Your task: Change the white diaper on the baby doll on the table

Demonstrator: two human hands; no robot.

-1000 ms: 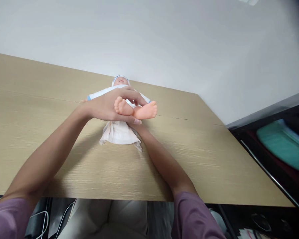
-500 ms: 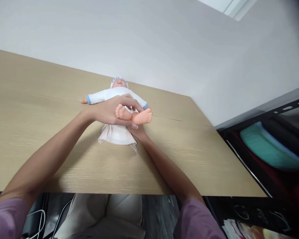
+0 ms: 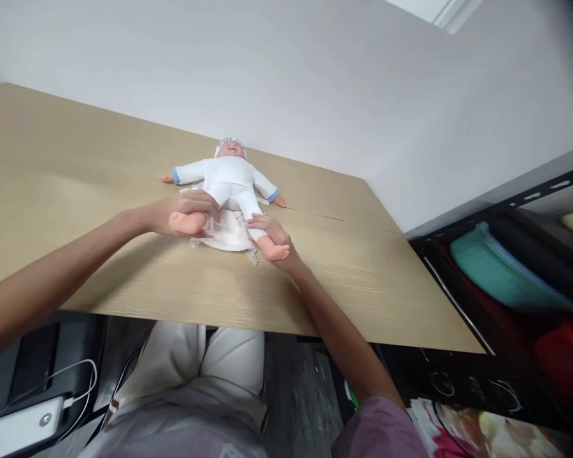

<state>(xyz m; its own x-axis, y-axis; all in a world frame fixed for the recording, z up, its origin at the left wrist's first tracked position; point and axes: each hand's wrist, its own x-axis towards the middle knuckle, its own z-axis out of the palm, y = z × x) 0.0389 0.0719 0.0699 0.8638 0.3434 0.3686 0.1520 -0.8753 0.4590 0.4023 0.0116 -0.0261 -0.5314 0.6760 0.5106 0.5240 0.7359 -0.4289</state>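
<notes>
A baby doll (image 3: 232,181) in a white suit with blue cuffs and a cap lies on its back on the wooden table (image 3: 100,191), head toward the wall. Its legs are spread apart and lowered. My left hand (image 3: 184,213) is curled round the doll's foot on the left. My right hand (image 3: 274,238) holds the other leg just above its foot. A white cloth diaper (image 3: 226,235) lies spread under the doll's bottom, between my two hands.
A dark shelf unit (image 3: 506,254) with a teal bundle (image 3: 501,273) and a red item stands at the right. Below the table's near edge are my lap, a white power bank with cable (image 3: 23,423) at the left and printed papers at the lower right.
The doll's legs, held together and raised by my left hand, have come down and apart. My right hand has come from under the doll onto one leg. The camera tilted down.
</notes>
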